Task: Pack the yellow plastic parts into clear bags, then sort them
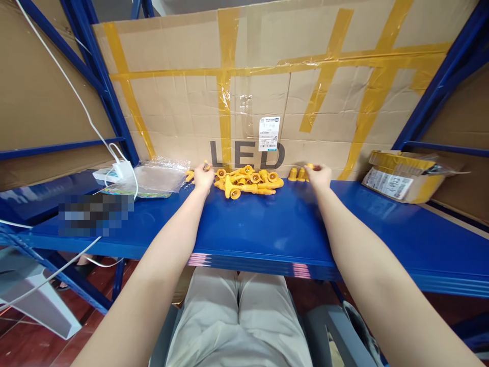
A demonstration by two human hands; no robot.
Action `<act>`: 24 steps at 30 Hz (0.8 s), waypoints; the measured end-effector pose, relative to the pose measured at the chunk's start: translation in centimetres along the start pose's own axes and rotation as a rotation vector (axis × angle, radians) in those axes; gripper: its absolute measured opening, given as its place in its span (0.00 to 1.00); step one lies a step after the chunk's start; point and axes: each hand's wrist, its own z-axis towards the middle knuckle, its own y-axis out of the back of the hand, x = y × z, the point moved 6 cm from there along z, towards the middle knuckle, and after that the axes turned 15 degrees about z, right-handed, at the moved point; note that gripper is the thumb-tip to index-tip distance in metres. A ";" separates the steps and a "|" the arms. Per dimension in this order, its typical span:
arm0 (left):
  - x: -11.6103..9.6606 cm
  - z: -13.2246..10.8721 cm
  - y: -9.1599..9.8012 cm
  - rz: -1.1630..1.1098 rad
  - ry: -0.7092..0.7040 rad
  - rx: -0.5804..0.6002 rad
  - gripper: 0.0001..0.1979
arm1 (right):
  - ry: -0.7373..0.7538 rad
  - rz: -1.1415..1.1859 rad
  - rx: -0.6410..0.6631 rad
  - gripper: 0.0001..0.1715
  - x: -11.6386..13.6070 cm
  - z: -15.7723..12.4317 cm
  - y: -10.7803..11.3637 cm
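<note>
Past the front edge of the blue shelf (263, 229), we found the yellow pile (250, 187) between the hands. The left hand (204, 177) pinched a small yellow piece (206, 164); the right hand (320, 176) pinched a yellow cap (310, 166) beside the upright row (292, 175), before the cardboard (183, 112). Step, we judged: lining up. Next move called for a steady, upright release.

Smooth, glossy plastic is seen in the yellow pieces (248, 188). The surface (263, 224) is finished like glossy painted metal. At the far side, matt cardboard (183, 117) is crossed by shiny tape (224, 107). Wrinkled, matt cloth is shown in the trousers (237, 336).
</note>
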 end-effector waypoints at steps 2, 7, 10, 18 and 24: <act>-0.1 -0.4 0.0 -0.058 0.058 0.026 0.14 | -0.118 0.053 -0.097 0.16 -1.8 0.3 1.3; -0.1 -0.8 0.2 -0.179 0.143 0.046 0.24 | -0.257 0.110 -0.228 0.17 -4.6 0.2 2.8; -0.1 -0.8 0.0 -0.231 0.153 0.085 0.30 | -0.247 0.102 -0.208 0.17 -4.9 0.4 2.6; -0.1 -0.6 -0.6 -0.349 0.137 0.138 0.40 | -0.193 0.007 0.057 0.14 -4.8 0.1 0.6; 0.2 -0.5 -0.8 -0.303 0.192 0.150 0.25 | -0.137 -0.024 0.212 0.11 -4.2 -0.4 -1.2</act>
